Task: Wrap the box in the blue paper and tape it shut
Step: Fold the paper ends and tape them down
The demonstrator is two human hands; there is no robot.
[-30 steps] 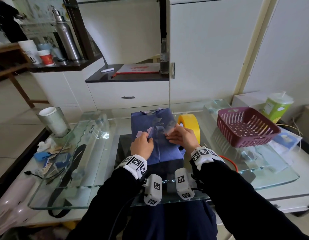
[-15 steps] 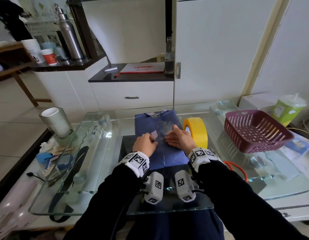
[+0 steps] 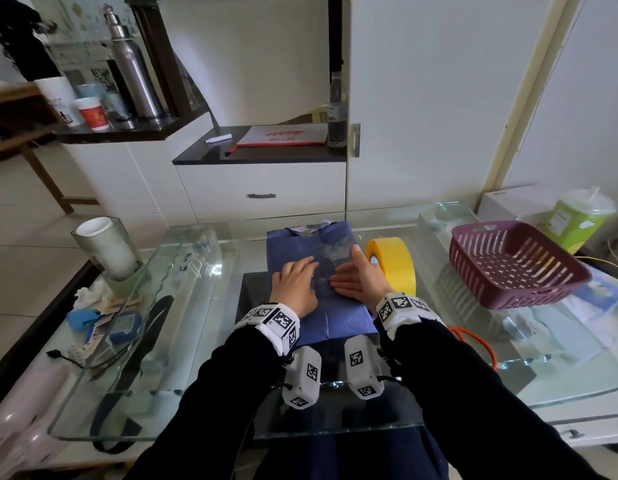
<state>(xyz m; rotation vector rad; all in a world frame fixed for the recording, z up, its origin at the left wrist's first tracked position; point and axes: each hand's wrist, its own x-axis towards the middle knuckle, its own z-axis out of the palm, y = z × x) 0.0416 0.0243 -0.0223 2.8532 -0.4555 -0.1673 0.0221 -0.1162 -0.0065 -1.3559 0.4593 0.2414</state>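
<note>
Bench (image 3: 335, 415): glass top, nearest edge just below the person's forearms.
Wrist markers (image 3: 273, 315): white bands with black-and-white squares, one on each dark sleeve.
Left hand (image 3: 295, 287): palm down, fingers straight and spread, lying flat on top of the parcel; grips nothing.
Right hand (image 3: 357, 282): fingers straight and together, pointing left, thumb raised; rests on the parcel top just beside the left hand's fingertips; grips nothing.
Box (image 3: 335, 318): fully covered in the blue paper (image 3: 286, 245), lying flat at the middle of the bench under both hands.
Clear tape (image 3: 331, 252): shiny strip across the paper seam, between and just beyond the two hands.
Yellow tape roll (image 3: 397, 266): standing on edge, just right of the parcel, near the right hand.
Purple basket (image 3: 473, 268): slotted, on the right part of the bench, well apart from the parcel.
Glass cylinder (image 3: 108, 252): at the far left, with a white roll inside.
Green cup (image 3: 574, 220): lidded, behind the basket.
</note>
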